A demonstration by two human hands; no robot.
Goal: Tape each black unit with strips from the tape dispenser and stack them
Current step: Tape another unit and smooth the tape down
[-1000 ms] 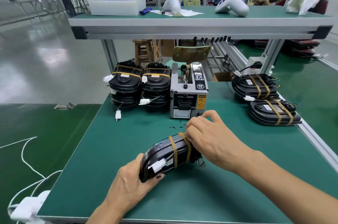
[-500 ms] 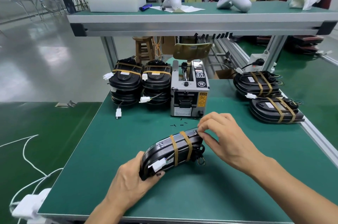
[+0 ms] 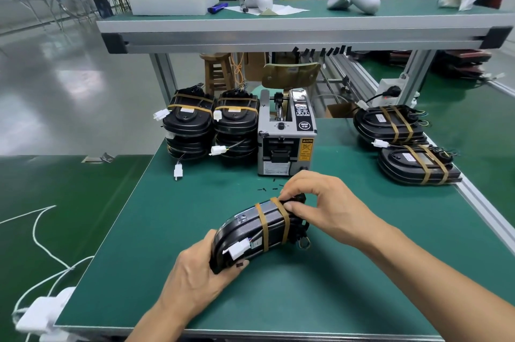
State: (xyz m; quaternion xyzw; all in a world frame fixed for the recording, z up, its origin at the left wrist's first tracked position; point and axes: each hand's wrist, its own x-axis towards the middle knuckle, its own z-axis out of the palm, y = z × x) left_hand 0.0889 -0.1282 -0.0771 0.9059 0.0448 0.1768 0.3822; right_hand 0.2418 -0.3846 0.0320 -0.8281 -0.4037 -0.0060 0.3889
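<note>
- My left hand point(image 3: 195, 277) grips the near end of the black unit point(image 3: 250, 233), fingers wrapped round its rounded edge, thumb just below the white connector point(image 3: 238, 249).
- My right hand point(image 3: 326, 205) is curled over the far end of the same unit, fingertips pinching at the edge beside the second of its two brown tape strips point(image 3: 281, 219).
- The unit stands tilted on its edge on the green mat point(image 3: 145, 230), between both hands and touching each.
- The tape dispenser point(image 3: 287, 135) sits just beyond my right hand; it bears a yellow label headed "CAUTION", the finer print too small to read, and a round black badge I cannot make out.
- Left of the dispenser, beyond my left hand, stand two stacks of taped units point(image 3: 211, 124).
- Well off to the right of my right hand lie two more taped units point(image 3: 404, 143), each with small white labels I cannot read.
</note>
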